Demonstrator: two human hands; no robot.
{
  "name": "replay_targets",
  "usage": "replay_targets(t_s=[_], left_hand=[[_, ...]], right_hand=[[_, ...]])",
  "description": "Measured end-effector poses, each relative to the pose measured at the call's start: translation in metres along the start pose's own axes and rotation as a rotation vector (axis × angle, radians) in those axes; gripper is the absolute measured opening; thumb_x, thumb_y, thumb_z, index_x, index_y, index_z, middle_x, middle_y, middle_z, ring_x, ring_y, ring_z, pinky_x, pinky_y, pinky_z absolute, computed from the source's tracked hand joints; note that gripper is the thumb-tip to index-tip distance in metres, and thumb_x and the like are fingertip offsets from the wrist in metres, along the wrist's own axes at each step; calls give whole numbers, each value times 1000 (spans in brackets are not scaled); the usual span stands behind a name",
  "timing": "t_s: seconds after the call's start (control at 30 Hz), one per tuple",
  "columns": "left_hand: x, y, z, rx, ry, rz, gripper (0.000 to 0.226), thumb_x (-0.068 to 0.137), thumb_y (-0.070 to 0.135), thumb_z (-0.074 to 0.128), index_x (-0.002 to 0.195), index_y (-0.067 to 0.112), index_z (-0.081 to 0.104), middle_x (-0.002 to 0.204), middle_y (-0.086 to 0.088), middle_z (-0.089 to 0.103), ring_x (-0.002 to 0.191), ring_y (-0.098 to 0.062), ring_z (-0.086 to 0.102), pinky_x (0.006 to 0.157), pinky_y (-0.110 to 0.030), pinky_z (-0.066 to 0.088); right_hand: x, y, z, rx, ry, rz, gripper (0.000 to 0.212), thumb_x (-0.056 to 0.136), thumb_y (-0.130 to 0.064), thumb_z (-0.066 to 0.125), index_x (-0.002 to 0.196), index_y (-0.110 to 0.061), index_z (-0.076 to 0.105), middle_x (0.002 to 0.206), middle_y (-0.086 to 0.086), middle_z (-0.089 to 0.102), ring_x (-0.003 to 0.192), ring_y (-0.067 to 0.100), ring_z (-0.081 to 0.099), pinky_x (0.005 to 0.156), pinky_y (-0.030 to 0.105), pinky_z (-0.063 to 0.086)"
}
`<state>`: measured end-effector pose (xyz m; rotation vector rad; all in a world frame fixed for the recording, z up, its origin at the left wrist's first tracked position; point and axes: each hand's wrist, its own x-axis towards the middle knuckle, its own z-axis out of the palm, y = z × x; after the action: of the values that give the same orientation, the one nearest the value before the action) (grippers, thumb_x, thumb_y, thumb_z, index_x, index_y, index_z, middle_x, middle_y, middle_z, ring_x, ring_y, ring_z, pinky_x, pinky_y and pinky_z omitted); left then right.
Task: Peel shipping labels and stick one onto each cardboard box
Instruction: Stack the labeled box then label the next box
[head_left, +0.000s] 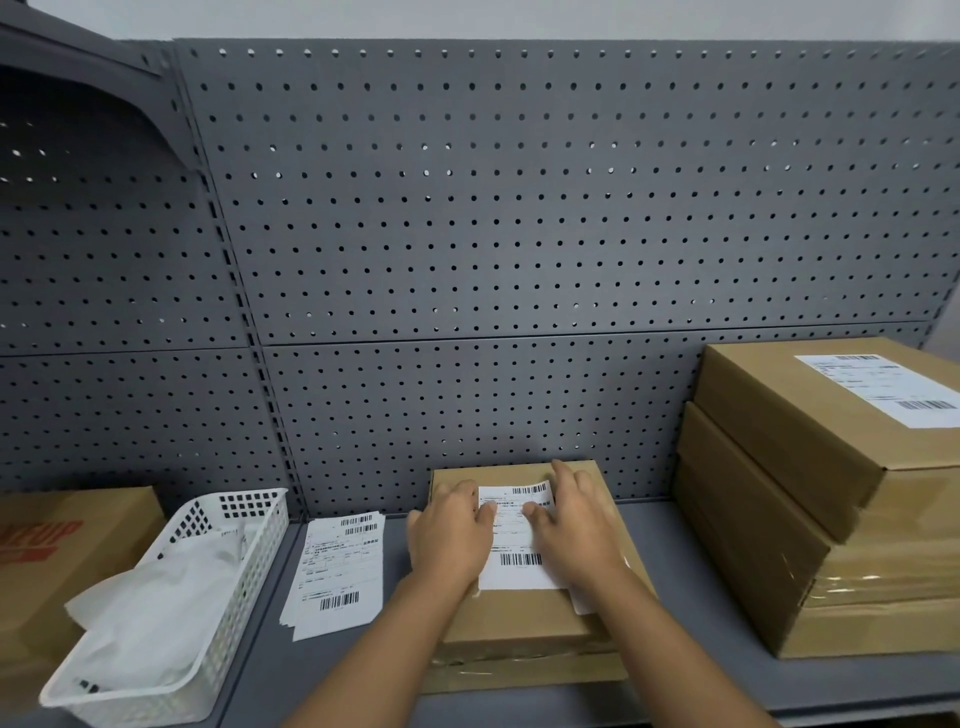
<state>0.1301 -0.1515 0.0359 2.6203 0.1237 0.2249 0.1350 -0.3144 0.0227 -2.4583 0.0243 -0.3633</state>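
At the far left stood a brown carton with red print (62, 561). Beside it was a white plastic basket (262, 566) holding crumpled white paper (156, 613). Just right of the basket, a small stack of unpeeled shipping labels (340, 566) lay on the grey shelf (701, 597).

In the middle, a cardboard box (519, 618) sat against the grey pegboard (519, 208), with a shipping label (517, 566) lying on its top face. The left hand (449, 535) lay flat on the label's left edge, fingers straight and gripping nothing. The right hand (576, 525) pressed the label's right side the same way, palm down, fingers extended and relaxed.

To the right, well apart from the hands, rose a stack of cardboard boxes (779, 519). The top one already wore its own label (883, 389).
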Motion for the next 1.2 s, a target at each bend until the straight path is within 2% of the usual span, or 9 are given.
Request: replay_targets(t_s=[0.17, 0.33, 0.43, 0.53, 0.73, 0.93, 1.03, 1.1, 1.2], left_hand=[[1, 3, 6, 86, 62, -21, 45, 99, 63, 50, 123, 26, 62, 121, 6, 65, 108, -19, 66, 96, -39, 38], [0, 4, 7, 123, 79, -13, 35, 106, 51, 46, 126, 26, 61, 127, 1, 63, 106, -24, 67, 97, -39, 39], [0, 5, 3, 142, 61, -7, 32, 110, 40, 38, 130, 26, 59, 132, 0, 62, 105, -28, 68, 93, -38, 42], [10, 10, -5, 165, 8, -46, 41, 108, 50, 34, 124, 21, 56, 125, -4, 67, 106, -31, 68, 83, -38, 45], [28, 16, -11, 291, -57, -100, 82, 90, 84, 39, 132, 15, 48, 123, -6, 68, 114, -29, 66, 76, -37, 41], [33, 16, -2, 394, -21, -67, 60, 104, 64, 37, 139, 16, 47, 124, -6, 67, 111, -27, 68, 74, -36, 40], [32, 14, -1, 393, 1, -55, 45, 110, 46, 35, 142, 16, 45, 124, -6, 67, 109, -27, 68, 74, -36, 40], [31, 13, -3, 368, 12, -62, 42, 110, 41, 35, 142, 16, 46, 123, -5, 68, 109, -27, 68, 75, -36, 40], [30, 14, -5, 348, 4, -60, 57, 104, 61, 39, 138, 16, 48, 120, -5, 69, 109, -27, 68, 76, -37, 42]], right_hand=[[-2, 1, 1, -43, 9, -14, 63, 102, -41, 56, 158, -23, 32, 131, -2, 50, 128, 22, 42, 110, 35, 33], [-3, 0, -1, -99, -5, -10, 53, 105, -28, 49, 156, -26, 34, 126, 0, 50, 122, 22, 46, 106, 35, 36], [-2, -2, -2, -59, 50, 47, 40, 102, -25, 46, 141, -20, 49, 120, 2, 53, 118, 25, 53, 101, 39, 45], [10, -9, -5, -61, 24, 96, 35, 103, -41, 46, 120, -12, 56, 122, 6, 54, 114, 27, 57, 96, 39, 48], [23, -18, -8, -359, -107, 133, 65, 97, -73, 41, 125, -16, 49, 122, 4, 61, 110, 25, 63, 69, 33, 40], [27, -11, 1, -336, -44, 135, 17, 104, -32, 46, 112, -18, 49, 113, 2, 64, 99, 24, 63, 69, 34, 40], [26, -13, -3, -340, -54, 151, 17, 97, -15, 49, 114, -17, 50, 114, 1, 61, 96, 23, 60, 70, 32, 37], [25, -14, -4, -306, -17, 145, 15, 101, -22, 45, 113, -16, 52, 114, 1, 62, 95, 23, 61, 69, 33, 38], [23, -16, -3, -270, 10, 133, 33, 105, -46, 40, 111, -17, 54, 112, 0, 63, 100, 23, 64, 69, 34, 39]])
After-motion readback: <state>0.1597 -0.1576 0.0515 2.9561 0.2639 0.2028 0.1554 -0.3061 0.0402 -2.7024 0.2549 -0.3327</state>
